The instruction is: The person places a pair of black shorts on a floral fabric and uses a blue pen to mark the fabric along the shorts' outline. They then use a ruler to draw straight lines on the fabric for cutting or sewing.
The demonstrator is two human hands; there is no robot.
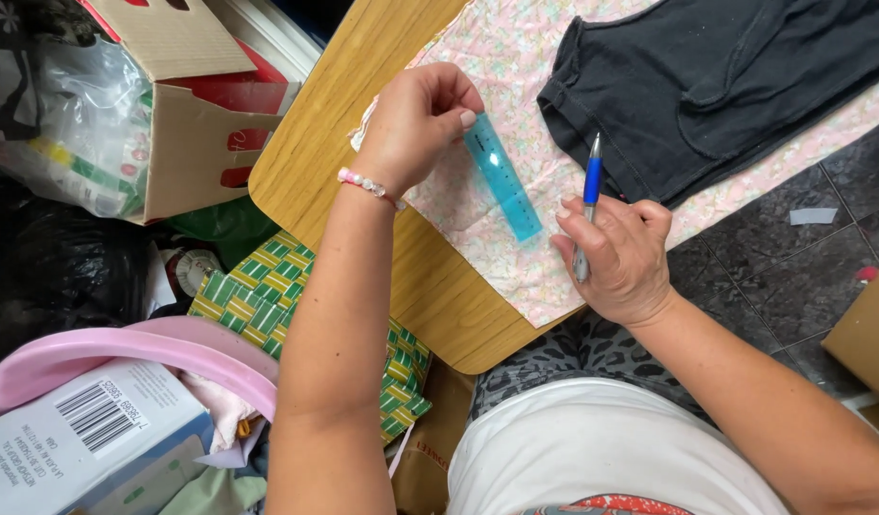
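On floral cloth (516,277), left hand (413,124) pinches translucent ruler (502,177); right hand (623,259) grips pen (589,202).

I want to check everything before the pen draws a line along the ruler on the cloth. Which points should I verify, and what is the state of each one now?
1. Ruler lies flat on the floral cloth: ok.
2. Left hand pins the ruler: only at the top end; the lower end is free, so not ok for a long line.
3. Right hand grips the blue pen: ok, tip points away from the body.
4. Pen tip at the ruler edge: not ok, it is apart from the ruler, near the dark garment.
5. Cloth smooth under the ruler: ok.
6. Pen tip out or retracted: cannot tell.
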